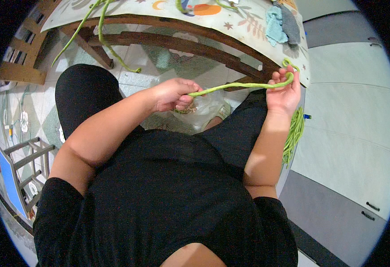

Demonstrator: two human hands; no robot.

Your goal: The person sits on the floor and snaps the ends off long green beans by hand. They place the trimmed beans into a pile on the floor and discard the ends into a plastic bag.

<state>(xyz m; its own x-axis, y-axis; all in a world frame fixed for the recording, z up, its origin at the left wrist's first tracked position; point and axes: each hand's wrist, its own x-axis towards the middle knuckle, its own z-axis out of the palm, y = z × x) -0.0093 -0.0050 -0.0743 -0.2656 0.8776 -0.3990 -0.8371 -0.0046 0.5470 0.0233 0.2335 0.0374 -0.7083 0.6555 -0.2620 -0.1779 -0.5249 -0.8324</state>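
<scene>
A yard-long bean [239,85], slim and pale green, is stretched between my two hands above my lap. My left hand [175,95] pinches one end between thumb and fingers. Farther right, my right hand [284,91] faces palm up with its fingers curled about the bean, which bends there and loops toward the table's corner. Below my left hand sits a clear plastic bag [204,109] with some brownish-green bits in it, partly hidden by the hand. Beyond my right forearm lies a pile of long green beans [295,135].
Ahead stands a wooden table with a patterned cloth [248,22]; long beans [101,35] hang over its front edge. On its right lie a teal cloth [275,26] and a grey cloth [289,26]. Light cabinets [346,107] stand right, a blue-topped stool [13,178] left.
</scene>
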